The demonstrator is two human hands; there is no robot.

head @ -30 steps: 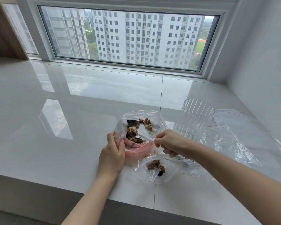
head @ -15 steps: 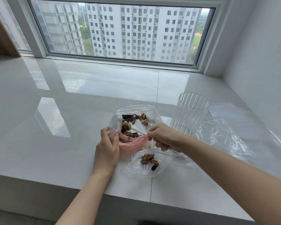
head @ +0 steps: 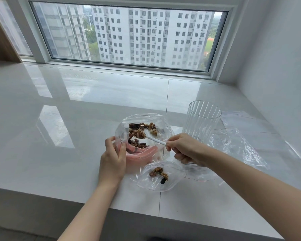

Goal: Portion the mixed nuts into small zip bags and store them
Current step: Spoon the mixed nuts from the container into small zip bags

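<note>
A large clear bag point(head: 125, 134) of mixed nuts point(head: 139, 132) lies open on the white counter, with a pink container point(head: 141, 156) under its near side. My left hand point(head: 113, 159) grips the bag's left edge. My right hand point(head: 186, 148) holds a white plastic spoon point(head: 155, 140) whose bowl is among the nuts, with some on it. In front of the pink container lies a small clear zip bag point(head: 163, 176) with a few nuts inside.
A ribbed clear plastic cup point(head: 202, 122) stands upright just right of my right hand. More clear zip bags point(head: 241, 143) lie flat on the counter to the right, near the wall. The counter's front edge point(head: 111, 209) runs below my wrists.
The spoon has come further into sight, its bowl now loaded among the nuts in the large bag. Both hands have stayed close to where they were.
</note>
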